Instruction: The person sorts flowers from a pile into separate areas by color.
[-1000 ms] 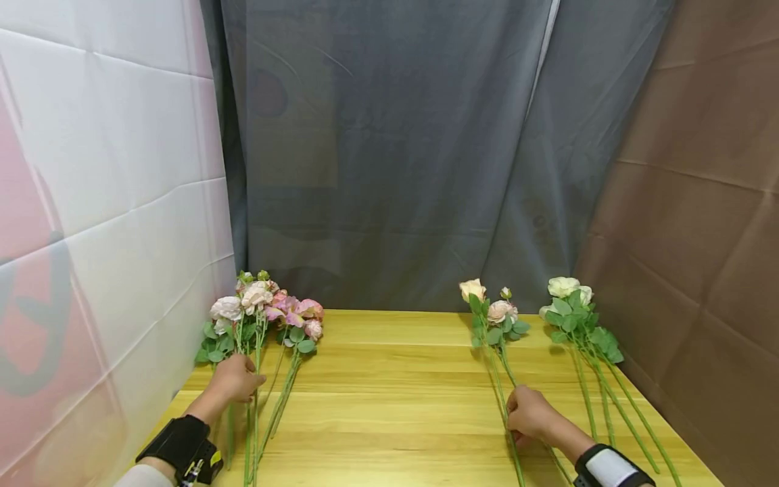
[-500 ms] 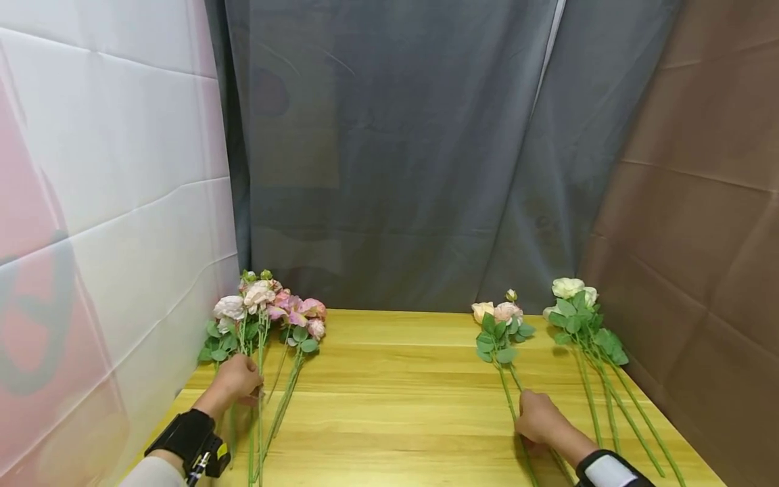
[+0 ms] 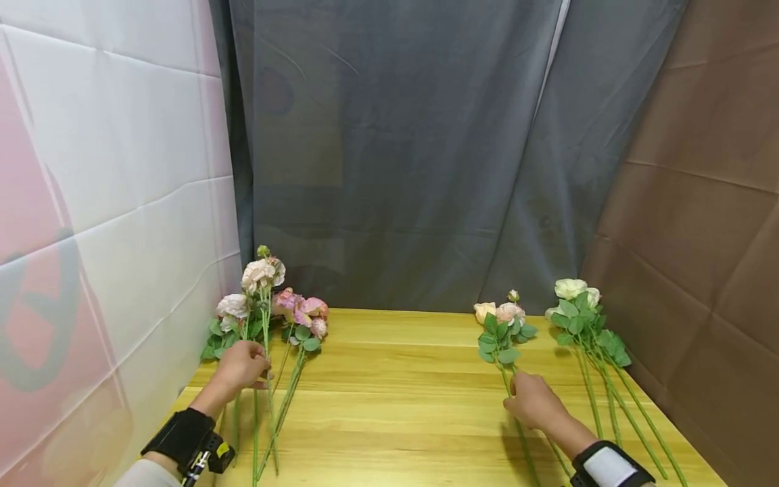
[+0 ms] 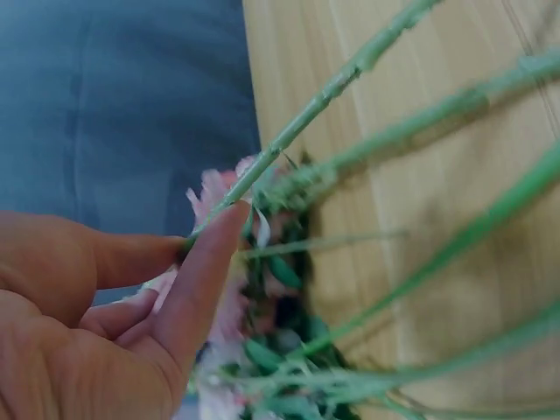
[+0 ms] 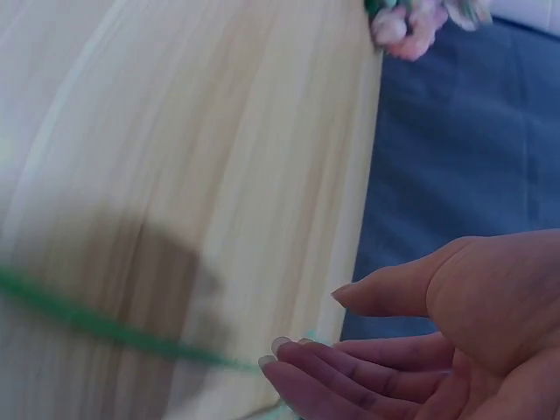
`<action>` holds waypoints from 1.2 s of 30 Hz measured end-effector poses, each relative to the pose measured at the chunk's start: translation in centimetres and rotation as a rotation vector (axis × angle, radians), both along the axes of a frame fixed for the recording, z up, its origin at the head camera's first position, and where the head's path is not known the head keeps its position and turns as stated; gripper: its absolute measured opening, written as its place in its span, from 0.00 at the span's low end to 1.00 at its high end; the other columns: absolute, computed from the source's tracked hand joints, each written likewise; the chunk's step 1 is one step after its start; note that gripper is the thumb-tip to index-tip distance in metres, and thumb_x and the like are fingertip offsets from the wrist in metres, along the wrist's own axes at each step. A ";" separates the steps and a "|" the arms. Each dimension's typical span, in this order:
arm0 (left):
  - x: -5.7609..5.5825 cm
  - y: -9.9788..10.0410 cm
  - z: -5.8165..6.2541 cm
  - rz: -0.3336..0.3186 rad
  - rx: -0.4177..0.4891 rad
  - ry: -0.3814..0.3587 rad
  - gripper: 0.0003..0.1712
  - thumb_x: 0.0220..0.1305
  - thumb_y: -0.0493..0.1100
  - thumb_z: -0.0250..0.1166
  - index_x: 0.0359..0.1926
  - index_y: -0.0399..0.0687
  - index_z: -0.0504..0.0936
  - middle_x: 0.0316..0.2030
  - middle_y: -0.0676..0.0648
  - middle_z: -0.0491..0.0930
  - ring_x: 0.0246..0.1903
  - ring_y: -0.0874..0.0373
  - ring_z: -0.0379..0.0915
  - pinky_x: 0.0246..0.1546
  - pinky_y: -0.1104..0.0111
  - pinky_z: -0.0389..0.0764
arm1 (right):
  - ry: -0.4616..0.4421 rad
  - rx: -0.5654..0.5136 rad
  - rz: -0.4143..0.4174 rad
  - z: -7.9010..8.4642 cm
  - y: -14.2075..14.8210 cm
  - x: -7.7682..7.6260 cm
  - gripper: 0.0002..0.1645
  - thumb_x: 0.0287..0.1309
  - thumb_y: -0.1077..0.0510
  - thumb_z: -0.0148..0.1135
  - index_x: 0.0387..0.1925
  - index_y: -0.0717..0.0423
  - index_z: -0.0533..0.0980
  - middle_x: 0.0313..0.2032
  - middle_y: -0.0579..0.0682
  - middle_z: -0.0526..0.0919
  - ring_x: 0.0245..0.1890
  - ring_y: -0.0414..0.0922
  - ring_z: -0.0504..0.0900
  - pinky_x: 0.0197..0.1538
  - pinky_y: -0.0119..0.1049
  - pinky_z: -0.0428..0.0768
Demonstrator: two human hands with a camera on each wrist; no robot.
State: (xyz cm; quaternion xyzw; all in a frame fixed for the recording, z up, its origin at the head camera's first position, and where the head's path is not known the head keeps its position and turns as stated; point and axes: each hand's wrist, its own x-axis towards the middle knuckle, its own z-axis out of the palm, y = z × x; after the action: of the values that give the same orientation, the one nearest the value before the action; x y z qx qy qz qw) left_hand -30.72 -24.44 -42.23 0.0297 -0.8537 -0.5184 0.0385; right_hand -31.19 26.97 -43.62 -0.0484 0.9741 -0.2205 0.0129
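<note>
My left hand (image 3: 242, 365) pinches the green stem (image 4: 306, 114) of a pale pink flower (image 3: 258, 272) between thumb and fingertip. This flower stands above the others in the left group, its lower stem slanting down. Beside it lie a whitish-pink flower (image 3: 232, 306) and several deeper pink flowers (image 3: 313, 308). My right hand (image 3: 535, 404) hovers over the stems of a cream rose (image 3: 485, 312) and a light pink flower (image 3: 510, 312). In the right wrist view, its thumb and fingers are apart with nothing between them, and a green stem (image 5: 114, 328) passes below.
Several greenish-white flowers (image 3: 571, 289) with long stems lie along the right side of the wooden table (image 3: 389, 406). A grey curtain (image 3: 389, 169) hangs behind the back edge. White cloth (image 3: 152, 257) bounds the left, brown cloth (image 3: 688, 237) the right.
The left hand has raised the pale pink flower upward from the left group. The right hand laid the cream rose down beside the light pink flower, let go of its stem and lifted slightly.
</note>
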 end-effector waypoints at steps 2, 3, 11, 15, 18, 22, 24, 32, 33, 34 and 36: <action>0.0 0.9 0.3 -0.007 0.012 0.026 0.02 0.70 0.26 0.55 0.39 0.28 0.73 0.33 0.35 0.78 0.29 0.50 0.82 0.29 0.59 0.89 | 0.024 -0.011 0.024 0.4 -1.3 0.0 0.09 0.58 0.67 0.64 0.24 0.60 0.73 0.17 0.47 0.66 0.16 0.41 0.63 0.24 0.34 0.64; 0.0 1.5 0.5 -0.013 0.017 0.041 0.02 0.70 0.26 0.55 0.40 0.28 0.74 0.33 0.35 0.78 0.30 0.49 0.83 0.29 0.59 0.89 | 0.041 -0.017 0.044 0.5 -2.0 0.1 0.04 0.57 0.67 0.65 0.29 0.63 0.76 0.20 0.48 0.70 0.19 0.41 0.66 0.26 0.36 0.68; -0.8 7.5 0.6 -0.087 0.093 0.122 0.03 0.70 0.26 0.58 0.42 0.27 0.75 0.34 0.38 0.75 0.34 0.42 0.86 0.29 0.57 0.90 | -0.014 -0.297 0.312 0.9 -8.5 0.8 0.16 0.61 0.66 0.67 0.48 0.72 0.78 0.34 0.56 0.83 0.29 0.54 0.85 0.29 0.43 0.85; -1.3 11.1 0.1 -0.138 0.135 0.168 0.02 0.68 0.24 0.59 0.39 0.28 0.75 0.33 0.39 0.75 0.32 0.41 0.86 0.28 0.56 0.90 | -0.091 -0.413 0.440 0.8 -11.7 1.0 0.17 0.65 0.65 0.65 0.53 0.71 0.77 0.38 0.57 0.83 0.33 0.58 0.86 0.30 0.41 0.87; -1.4 13.5 -0.5 -0.207 0.153 0.190 0.03 0.67 0.23 0.59 0.37 0.29 0.75 0.33 0.40 0.74 0.31 0.42 0.86 0.27 0.54 0.89 | -0.094 -0.421 0.477 0.4 -14.0 1.2 0.20 0.65 0.64 0.66 0.55 0.71 0.76 0.41 0.58 0.83 0.37 0.56 0.86 0.33 0.43 0.88; -1.3 16.3 -1.0 -0.286 0.170 0.199 0.04 0.68 0.23 0.58 0.35 0.31 0.75 0.32 0.40 0.75 0.31 0.39 0.86 0.27 0.55 0.89 | -0.098 -0.437 0.485 -0.5 -15.8 1.4 0.23 0.64 0.63 0.67 0.56 0.74 0.74 0.43 0.60 0.84 0.39 0.56 0.87 0.35 0.43 0.89; -1.2 17.3 -1.2 -0.305 0.174 0.213 0.04 0.67 0.23 0.59 0.35 0.31 0.76 0.32 0.41 0.75 0.31 0.38 0.86 0.25 0.59 0.89 | -0.127 -0.492 0.478 -0.9 -16.2 1.5 0.24 0.65 0.65 0.65 0.56 0.78 0.73 0.44 0.63 0.84 0.40 0.57 0.87 0.36 0.44 0.90; -1.0 18.7 -1.5 -0.334 0.243 0.204 0.02 0.69 0.25 0.59 0.39 0.29 0.78 0.33 0.40 0.76 0.34 0.36 0.86 0.26 0.64 0.89 | -0.211 -0.711 0.391 -1.5 -15.5 1.7 0.17 0.65 0.71 0.56 0.52 0.80 0.74 0.38 0.67 0.86 0.35 0.57 0.88 0.40 0.52 0.89; -1.0 18.8 -1.5 -0.339 0.247 0.204 0.02 0.69 0.25 0.59 0.40 0.29 0.78 0.34 0.40 0.76 0.34 0.37 0.86 0.26 0.63 0.89 | -0.213 -0.716 0.393 -1.5 -15.4 1.8 0.15 0.65 0.71 0.56 0.50 0.79 0.75 0.37 0.66 0.86 0.35 0.57 0.88 0.39 0.52 0.90; -1.0 18.8 -1.5 -0.343 0.243 0.210 0.03 0.69 0.25 0.60 0.41 0.29 0.79 0.33 0.40 0.77 0.34 0.37 0.86 0.27 0.62 0.89 | -0.210 -0.714 0.395 -1.5 -15.4 1.9 0.12 0.65 0.72 0.56 0.48 0.78 0.76 0.36 0.65 0.86 0.33 0.56 0.88 0.39 0.52 0.90; -1.1 18.8 -1.6 -0.353 0.198 0.239 0.03 0.70 0.27 0.61 0.42 0.31 0.80 0.33 0.41 0.79 0.33 0.40 0.86 0.29 0.62 0.89 | -0.195 -0.704 0.402 -1.4 -15.2 2.0 0.08 0.66 0.72 0.56 0.43 0.75 0.77 0.33 0.64 0.86 0.31 0.54 0.88 0.38 0.51 0.90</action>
State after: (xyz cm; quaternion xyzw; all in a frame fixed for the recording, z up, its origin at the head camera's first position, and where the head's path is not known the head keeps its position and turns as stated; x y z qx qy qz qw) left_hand -31.79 -5.63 -43.81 -0.1778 -0.7802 -0.5980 0.0450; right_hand -29.23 11.74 -45.01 -0.2181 0.8047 -0.5365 0.1304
